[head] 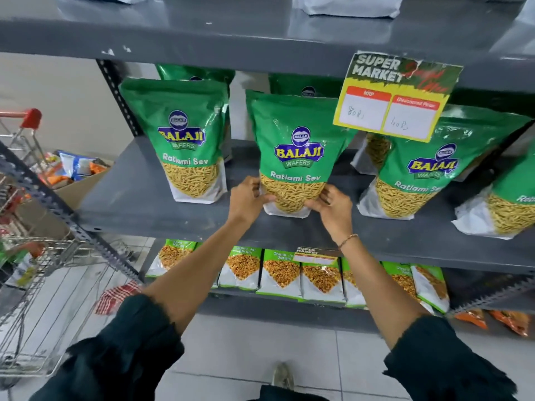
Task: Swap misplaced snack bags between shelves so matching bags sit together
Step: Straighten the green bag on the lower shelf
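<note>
A green Ratlami Sev bag (295,146) stands upright in the middle of the grey shelf (139,195). My left hand (247,198) grips its lower left corner and my right hand (333,208) grips its lower right corner. Matching Ratlami Sev bags stand to its left (188,134) and right (419,169), with one more at the far right edge (509,204). More green bags stand behind them. On the shelf below sits a row of Chana Jor Garam bags (280,273).
A yellow price tag (396,96) hangs from the upper shelf edge. A shopping trolley (37,256) stands at the left, with a cardboard box of mixed packets (75,172) behind it. A checked cloth (115,296) lies on the tiled floor. Orange packets (506,321) sit lowest right.
</note>
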A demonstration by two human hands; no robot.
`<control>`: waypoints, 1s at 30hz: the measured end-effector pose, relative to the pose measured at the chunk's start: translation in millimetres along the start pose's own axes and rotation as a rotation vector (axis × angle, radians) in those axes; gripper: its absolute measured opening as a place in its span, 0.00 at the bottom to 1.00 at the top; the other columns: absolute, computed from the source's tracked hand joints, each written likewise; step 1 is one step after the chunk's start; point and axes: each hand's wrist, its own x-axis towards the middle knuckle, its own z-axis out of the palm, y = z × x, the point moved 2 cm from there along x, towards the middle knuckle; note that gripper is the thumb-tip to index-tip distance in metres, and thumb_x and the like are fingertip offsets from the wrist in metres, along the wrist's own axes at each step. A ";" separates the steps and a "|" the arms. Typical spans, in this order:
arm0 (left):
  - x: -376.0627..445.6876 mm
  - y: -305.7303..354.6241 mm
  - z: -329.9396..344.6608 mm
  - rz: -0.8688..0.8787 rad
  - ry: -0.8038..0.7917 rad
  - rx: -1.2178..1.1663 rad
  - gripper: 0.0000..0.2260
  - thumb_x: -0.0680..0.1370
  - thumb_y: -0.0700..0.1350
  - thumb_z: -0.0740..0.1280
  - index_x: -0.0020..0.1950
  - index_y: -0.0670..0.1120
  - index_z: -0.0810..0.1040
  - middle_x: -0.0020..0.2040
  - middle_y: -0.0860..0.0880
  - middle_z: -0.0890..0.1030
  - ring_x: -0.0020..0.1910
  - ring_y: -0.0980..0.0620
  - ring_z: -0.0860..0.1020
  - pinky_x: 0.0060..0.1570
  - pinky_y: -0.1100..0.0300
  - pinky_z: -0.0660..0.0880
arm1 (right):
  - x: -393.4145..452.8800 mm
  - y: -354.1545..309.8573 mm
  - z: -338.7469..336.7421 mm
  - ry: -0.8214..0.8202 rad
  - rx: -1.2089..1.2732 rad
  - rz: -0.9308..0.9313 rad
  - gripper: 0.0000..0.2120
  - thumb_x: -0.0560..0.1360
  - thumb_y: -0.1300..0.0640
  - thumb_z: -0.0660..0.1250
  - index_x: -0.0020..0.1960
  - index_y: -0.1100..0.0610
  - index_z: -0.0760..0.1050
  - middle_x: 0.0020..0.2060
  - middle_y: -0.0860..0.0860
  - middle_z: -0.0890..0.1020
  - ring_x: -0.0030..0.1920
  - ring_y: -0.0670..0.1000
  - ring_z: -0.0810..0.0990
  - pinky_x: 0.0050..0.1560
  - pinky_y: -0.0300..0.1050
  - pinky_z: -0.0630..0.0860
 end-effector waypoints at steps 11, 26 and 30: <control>12.4 3.5 23.5 -0.003 0.001 -0.023 0.22 0.64 0.43 0.77 0.54 0.40 0.76 0.54 0.42 0.83 0.51 0.46 0.82 0.54 0.51 0.78 | 22.3 8.2 -15.4 -0.007 -0.075 -0.002 0.20 0.64 0.69 0.73 0.55 0.65 0.74 0.55 0.62 0.81 0.50 0.51 0.80 0.44 0.28 0.77; 5.8 5.2 25.8 -0.009 -0.078 -0.038 0.22 0.69 0.44 0.74 0.58 0.40 0.71 0.61 0.41 0.79 0.59 0.44 0.78 0.61 0.49 0.75 | 13.1 6.0 -14.9 -0.040 -0.108 -0.002 0.21 0.68 0.68 0.70 0.59 0.64 0.71 0.58 0.59 0.79 0.56 0.53 0.78 0.48 0.25 0.74; -7.8 10.7 29.5 -0.012 -0.123 0.038 0.27 0.74 0.49 0.68 0.68 0.40 0.63 0.66 0.40 0.75 0.64 0.41 0.74 0.57 0.52 0.71 | 2.7 -0.4 -15.2 -0.053 -0.184 -0.012 0.25 0.70 0.61 0.70 0.64 0.61 0.66 0.61 0.57 0.77 0.60 0.51 0.76 0.63 0.48 0.74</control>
